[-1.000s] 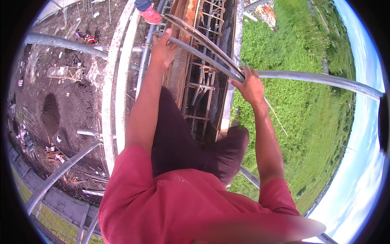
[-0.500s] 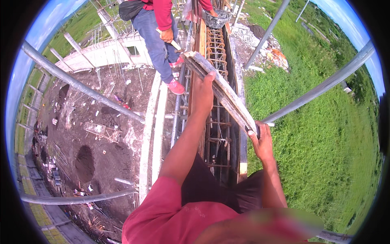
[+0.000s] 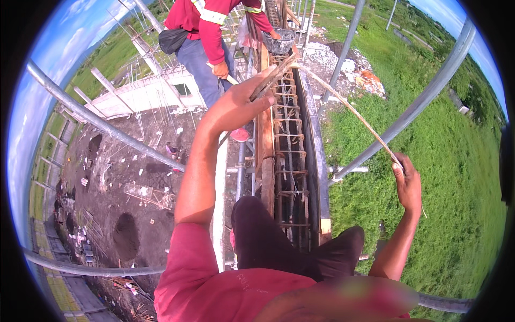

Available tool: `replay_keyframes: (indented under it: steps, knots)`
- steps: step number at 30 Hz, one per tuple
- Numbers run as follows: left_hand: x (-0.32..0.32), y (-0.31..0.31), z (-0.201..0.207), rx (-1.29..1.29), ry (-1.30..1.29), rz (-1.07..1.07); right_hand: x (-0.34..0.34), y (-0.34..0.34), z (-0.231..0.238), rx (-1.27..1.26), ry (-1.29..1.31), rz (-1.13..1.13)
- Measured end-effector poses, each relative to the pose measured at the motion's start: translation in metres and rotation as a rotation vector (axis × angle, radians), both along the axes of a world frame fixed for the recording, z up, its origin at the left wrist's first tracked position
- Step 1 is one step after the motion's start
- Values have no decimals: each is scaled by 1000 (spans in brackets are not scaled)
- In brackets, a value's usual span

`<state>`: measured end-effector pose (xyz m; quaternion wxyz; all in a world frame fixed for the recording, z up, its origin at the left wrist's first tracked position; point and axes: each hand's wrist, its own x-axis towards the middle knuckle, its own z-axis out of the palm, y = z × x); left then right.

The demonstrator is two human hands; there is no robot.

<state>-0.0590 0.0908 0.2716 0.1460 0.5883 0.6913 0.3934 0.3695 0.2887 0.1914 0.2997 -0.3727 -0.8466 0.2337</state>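
My left hand [image 3: 238, 107] is closed round a weathered wooden board [image 3: 272, 80], which points away over the rebar cage and is seen nearly end-on. From the board's far end a long, thin, pale strip [image 3: 343, 100] slants down to the right; I cannot tell if it is a wood sliver or a cord. My right hand [image 3: 409, 185], out over the grass side, pinches this strip, and its tail hangs below the fingers. Beneath them lies the rusty rebar cage [image 3: 289, 145], set between a wooden form board [image 3: 265, 177] and a dark form panel [image 3: 316, 161].
Ahead on the left, a co-worker [image 3: 206, 32] in red sleeves grips a pale handle [image 3: 229, 79] and reaches to a black bucket [image 3: 280, 41]. Scaffold pipes [image 3: 413, 102] cross both sides. Dirt ground [image 3: 155, 182] lies far below left, grass [image 3: 429, 241] to the right.
Both hands held the board across the cage; now my left hand alone has it, swung upright and further left. My right hand has moved right, holding the thin strip.
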Motion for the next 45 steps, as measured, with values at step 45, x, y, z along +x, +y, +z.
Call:
replay_keyframes:
  steps: [45]
  knots:
    - [96, 7, -181, -430, -1306, -561, -117, -84, -117, 30, 539, 230]
